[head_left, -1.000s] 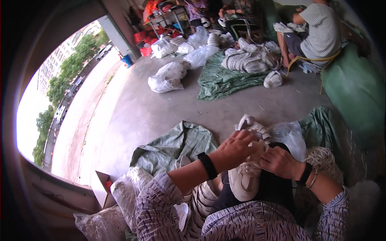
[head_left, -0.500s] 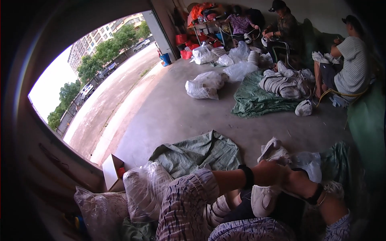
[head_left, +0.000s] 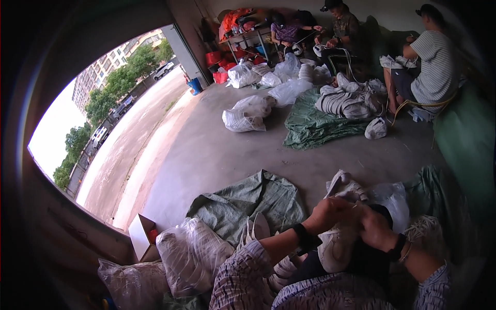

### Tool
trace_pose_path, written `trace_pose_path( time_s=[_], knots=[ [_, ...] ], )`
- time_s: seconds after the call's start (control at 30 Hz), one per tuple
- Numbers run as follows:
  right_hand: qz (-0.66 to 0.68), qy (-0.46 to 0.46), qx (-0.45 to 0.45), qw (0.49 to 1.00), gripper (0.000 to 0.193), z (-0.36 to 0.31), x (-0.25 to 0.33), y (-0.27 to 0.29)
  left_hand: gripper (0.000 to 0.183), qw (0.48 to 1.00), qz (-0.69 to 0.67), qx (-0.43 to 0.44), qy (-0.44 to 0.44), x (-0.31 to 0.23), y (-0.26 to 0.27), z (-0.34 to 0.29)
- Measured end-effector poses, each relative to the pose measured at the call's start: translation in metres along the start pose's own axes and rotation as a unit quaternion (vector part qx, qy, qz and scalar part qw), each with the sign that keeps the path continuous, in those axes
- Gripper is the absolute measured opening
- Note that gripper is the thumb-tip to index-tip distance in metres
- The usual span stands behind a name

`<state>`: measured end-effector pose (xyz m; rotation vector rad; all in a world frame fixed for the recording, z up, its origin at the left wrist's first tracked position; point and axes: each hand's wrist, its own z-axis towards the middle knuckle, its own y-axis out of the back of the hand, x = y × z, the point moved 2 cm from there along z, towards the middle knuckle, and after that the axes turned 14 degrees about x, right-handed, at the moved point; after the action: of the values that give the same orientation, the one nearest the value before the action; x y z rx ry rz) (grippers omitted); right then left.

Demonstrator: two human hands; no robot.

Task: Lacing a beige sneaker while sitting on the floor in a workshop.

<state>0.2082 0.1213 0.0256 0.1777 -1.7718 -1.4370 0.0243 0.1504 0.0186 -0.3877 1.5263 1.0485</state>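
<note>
A white shoe [head_left: 335,252] rests on dark cloth over my lap, just below my hands. My left hand [head_left: 330,213], with a black band on its wrist, is closed at the shoe's upper end. Close beside it, my right hand [head_left: 376,227] has its fingers bent in a grip. Whatever the two hands pinch is too small to make out. Beyond them lie more white shoes [head_left: 349,187] next to a clear plastic bag [head_left: 391,201]. Another pale shoe [head_left: 260,226] shows past my left forearm.
Filled plastic bags [head_left: 191,253] stand at my left by an open box [head_left: 142,236]. A green woven sack [head_left: 248,201] lies ahead. Farther off, several people sit around a heap of shoes [head_left: 349,101] on green sheeting [head_left: 310,126]. A wide doorway opens on the left.
My hands, overlapping before, now sit a little apart above the shoe. The view has shifted, so the room's far things appear farther left. Another pale shoe now shows past my left forearm.
</note>
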Motion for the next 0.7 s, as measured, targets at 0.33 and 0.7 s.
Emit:
trace_pose_path(
  time_s=[0.33,0.7],
  knots=[
    [0.597,-0.065,-0.069,0.796,0.014,0.008,-0.029,0.025,0.012,0.928,0.362,0.087,0.013,-0.026,0.026,-0.002],
    [0.561,-0.077,-0.038,0.823,0.014,-0.008,-0.032,0.0,0.024,0.892,0.398,0.159,0.144,-0.052,0.01,0.007]
  ],
)
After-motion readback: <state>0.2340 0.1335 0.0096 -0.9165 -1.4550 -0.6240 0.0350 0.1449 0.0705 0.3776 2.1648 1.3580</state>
